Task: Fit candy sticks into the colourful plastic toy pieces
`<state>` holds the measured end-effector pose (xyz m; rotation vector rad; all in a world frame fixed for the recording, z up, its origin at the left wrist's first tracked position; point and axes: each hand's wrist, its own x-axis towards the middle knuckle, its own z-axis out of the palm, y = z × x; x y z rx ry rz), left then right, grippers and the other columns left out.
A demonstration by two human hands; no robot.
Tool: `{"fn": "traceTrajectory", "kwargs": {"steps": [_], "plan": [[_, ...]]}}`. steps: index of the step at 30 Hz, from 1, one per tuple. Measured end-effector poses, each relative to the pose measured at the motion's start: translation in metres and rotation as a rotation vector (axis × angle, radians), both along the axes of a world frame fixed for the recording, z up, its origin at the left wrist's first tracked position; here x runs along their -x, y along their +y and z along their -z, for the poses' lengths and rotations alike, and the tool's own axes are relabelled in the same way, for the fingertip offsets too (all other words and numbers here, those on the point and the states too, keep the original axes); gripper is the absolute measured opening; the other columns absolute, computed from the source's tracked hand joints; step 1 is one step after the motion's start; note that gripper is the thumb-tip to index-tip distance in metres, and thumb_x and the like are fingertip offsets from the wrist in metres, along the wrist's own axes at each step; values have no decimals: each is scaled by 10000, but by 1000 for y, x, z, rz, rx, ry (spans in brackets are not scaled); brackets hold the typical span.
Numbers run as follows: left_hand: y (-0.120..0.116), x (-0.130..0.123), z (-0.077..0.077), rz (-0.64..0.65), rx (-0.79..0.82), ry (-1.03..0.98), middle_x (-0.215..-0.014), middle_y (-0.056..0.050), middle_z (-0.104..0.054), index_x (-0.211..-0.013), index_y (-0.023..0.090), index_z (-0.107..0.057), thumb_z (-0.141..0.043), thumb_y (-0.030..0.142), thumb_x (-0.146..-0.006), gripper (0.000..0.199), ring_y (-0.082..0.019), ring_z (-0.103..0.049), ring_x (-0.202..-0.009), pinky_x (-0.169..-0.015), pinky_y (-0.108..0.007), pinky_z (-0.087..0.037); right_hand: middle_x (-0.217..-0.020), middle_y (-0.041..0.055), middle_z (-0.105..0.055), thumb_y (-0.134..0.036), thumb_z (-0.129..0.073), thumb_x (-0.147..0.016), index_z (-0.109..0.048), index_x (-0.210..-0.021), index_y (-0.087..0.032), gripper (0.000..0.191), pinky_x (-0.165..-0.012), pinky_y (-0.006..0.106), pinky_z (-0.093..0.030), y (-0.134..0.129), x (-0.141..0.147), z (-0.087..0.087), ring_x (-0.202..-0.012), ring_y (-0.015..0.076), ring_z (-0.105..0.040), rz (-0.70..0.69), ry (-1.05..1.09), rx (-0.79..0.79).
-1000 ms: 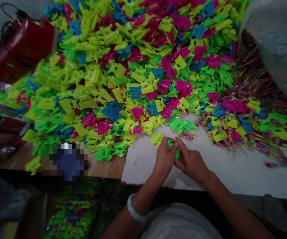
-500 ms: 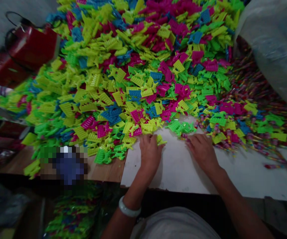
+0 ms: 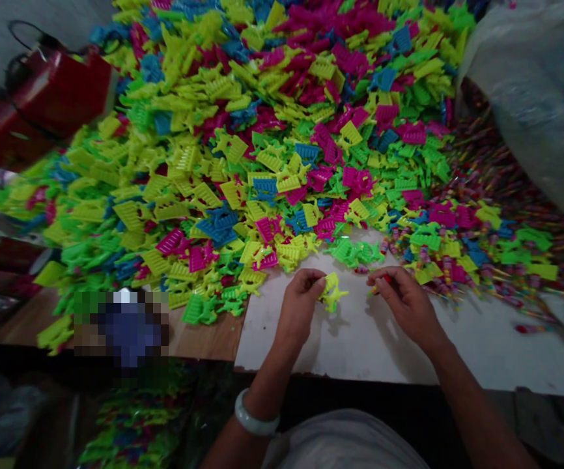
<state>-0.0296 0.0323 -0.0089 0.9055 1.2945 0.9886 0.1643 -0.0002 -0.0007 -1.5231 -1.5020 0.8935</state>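
Note:
A yellow plastic piece [image 3: 333, 293] with thin projecting arms is pinched in my left hand [image 3: 302, 303], just above the white board [image 3: 360, 345]. My right hand [image 3: 408, 305] has its fingers closed on a small stick with a red part [image 3: 386, 279], its yellowish tip pointing left toward the yellow piece; the two do not touch. Beyond my hands lie green plastic pieces [image 3: 353, 251] at the edge of a large heap of yellow, green, pink and blue pieces [image 3: 223, 150].
Many thin multicoloured sticks [image 3: 521, 176] are piled at the right beside a translucent bag [image 3: 546, 98]. A red device [image 3: 47, 104] with a black cable stands at the upper left. A pixelated bluish object [image 3: 132, 329] lies near the table's front edge.
My left hand has lifted the yellow piece off the board and turned inward. The small red stick now shows in my right hand's fingers, which have risen a little.

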Motion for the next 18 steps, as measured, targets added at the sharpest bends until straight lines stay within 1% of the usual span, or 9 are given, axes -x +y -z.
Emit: {"fn": "traceTrajectory", "kwargs": {"steps": [3,5,7,9,11,13,15,17,18], "plan": [[-6,-10,-1,2,153,-163,-713,25,-538,-797,157,-567,-643,326,-694,211,-77,-475,-600,-559,-208,-385,-868,25,-637,-378,-455,-903,-504,-1183,-222,325,-722,286,-501,-2,16,6,-787,149,-610,-116,113,109],[-10,-16,1,30,168,-181,-719,20,-546,-792,160,-562,-642,346,-703,221,-84,-489,-615,-566,-212,-403,-896,23,-632,-372,-483,-886,-489,-1236,-233,377,-713,278,-501,-3,26,10,-776,145,-603,-185,124,156],[-13,-20,1,66,139,-160,-723,14,-550,-784,164,-561,-615,365,-735,214,-97,-506,-644,-586,-223,-426,-894,18,-622,-380,-519,-861,-540,-1161,-232,336,-681,264,-501,-2,33,13,-759,143,-592,-200,172,179],[-14,-20,-2,92,140,-141,-750,1,-557,-802,164,-566,-585,402,-764,241,-111,-522,-669,-586,-235,-444,-821,3,-599,-392,-553,-835,-574,-1031,-223,260,-627,246,-494,0,34,14,-701,137,-572,-184,225,182],[-15,-19,-6,90,168,-145,-801,-19,-566,-860,164,-573,-561,459,-775,308,-134,-544,-700,-571,-251,-461,-759,-9,-574,-398,-567,-822,-575,-959,-225,221,-576,233,-482,0,32,13,-642,132,-552,-133,218,163],[-17,-16,-9,75,191,-175,-839,-39,-576,-926,160,-576,-552,517,-766,391,-156,-560,-721,-560,-271,-473,-783,-1,-600,-405,-563,-820,-583,-940,-241,204,-582,236,-494,-4,30,14,-649,141,-573,-45,172,127],[-18,-15,-4,66,205,-219,-828,-48,-591,-923,150,-586,-599,536,-725,433,-153,-560,-703,-580,-275,-471,-857,10,-656,-414,-593,-787,-611,-920,-270,196,-656,252,-526,-8,30,21,-722,168,-623,14,133,105],[-15,-12,8,-1,131,-250,-815,-40,-616,-923,168,-598,-728,479,-611,459,-139,-554,-700,-633,-260,-451,-803,-6,-692,-417,-638,-727,-646,-844,-304,163,-643,255,-542,-10,36,33,-736,196,-660,-34,134,107],[-12,-11,14,-33,67,-249,-776,-32,-616,-841,173,-607,-756,481,-566,439,-133,-543,-674,-636,-258,-442,-766,-15,-699,-405,-642,-716,-655,-821,-321,135,-628,261,-548,-9,40,39,-702,200,-667,-54,147,123]]}}
